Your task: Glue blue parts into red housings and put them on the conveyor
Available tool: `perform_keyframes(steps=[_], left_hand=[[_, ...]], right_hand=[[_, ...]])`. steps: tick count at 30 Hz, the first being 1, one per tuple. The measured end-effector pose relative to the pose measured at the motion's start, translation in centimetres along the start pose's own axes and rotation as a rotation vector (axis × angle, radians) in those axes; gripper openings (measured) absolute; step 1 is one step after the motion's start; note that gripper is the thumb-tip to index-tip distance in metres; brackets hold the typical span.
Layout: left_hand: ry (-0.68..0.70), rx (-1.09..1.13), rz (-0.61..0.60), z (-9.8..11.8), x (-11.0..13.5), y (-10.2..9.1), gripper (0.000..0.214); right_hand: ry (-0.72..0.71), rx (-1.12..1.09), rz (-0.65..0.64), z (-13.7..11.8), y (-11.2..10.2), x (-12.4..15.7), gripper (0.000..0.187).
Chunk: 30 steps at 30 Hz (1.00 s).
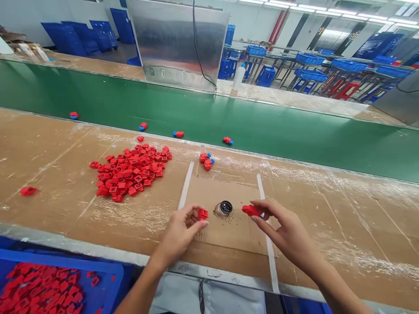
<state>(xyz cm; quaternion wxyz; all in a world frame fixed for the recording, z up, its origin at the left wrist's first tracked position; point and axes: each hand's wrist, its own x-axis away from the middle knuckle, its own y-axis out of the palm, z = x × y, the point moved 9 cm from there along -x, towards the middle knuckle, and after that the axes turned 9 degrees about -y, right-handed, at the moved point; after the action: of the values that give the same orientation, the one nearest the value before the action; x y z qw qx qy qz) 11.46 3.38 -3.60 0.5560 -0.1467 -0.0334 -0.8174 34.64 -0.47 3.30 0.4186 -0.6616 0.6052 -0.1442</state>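
Observation:
Between thumb and fingers, my left hand pinches a small red plastic block with a square opening. My right hand grips a red plastic piece by its right end, where a bit of blue shows. Both hands hover over the cardboard work surface, one on each side of a small round black-topped container with dark specks around it. Beyond them, two red-and-blue pieces lie together near the belt edge. A heap of red blocks spreads to the left of my left hand.
A green conveyor belt runs across behind the table, with several red-and-blue pieces along its near edge. At lower left, a blue bin contains many red blocks. One red block lies far left. A white bottle stands beyond the belt.

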Motion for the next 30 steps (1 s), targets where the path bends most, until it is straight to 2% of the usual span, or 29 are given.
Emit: perform_keyframes(steps=[2, 4, 9, 14, 23, 30], left_hand=[[-0.029, 0.065, -0.030, -0.8, 0.4, 1.9, 0.018], [-0.037, 0.065, -0.037, -1.3, 0.7, 2.6, 0.018], [-0.043, 0.046, -0.031, -1.8, 1.2, 1.8, 0.021], [-0.017, -0.014, -0.047, -1.5, 1.5, 2.0, 0.019], [0.000, -0.078, -0.061, -0.9, 1.8, 2.3, 0.016], [-0.011, -0.052, -0.076, -0.8, 1.9, 2.4, 0.013]], right_hand=[[-0.095, 0.063, -0.026, -1.6, 0.7, -1.3, 0.015], [-0.162, 0.102, -0.045, -2.5, 1.5, -2.3, 0.013], [-0.253, 0.147, -0.073, -3.4, 2.7, -3.2, 0.013], [-0.305, 0.222, -0.072, -3.8, 2.9, -3.0, 0.012], [-0.313, 0.308, -0.114, -4.4, 3.0, -2.7, 0.022], [-0.325, 0.324, -0.105, -4.7, 3.1, -2.3, 0.017]])
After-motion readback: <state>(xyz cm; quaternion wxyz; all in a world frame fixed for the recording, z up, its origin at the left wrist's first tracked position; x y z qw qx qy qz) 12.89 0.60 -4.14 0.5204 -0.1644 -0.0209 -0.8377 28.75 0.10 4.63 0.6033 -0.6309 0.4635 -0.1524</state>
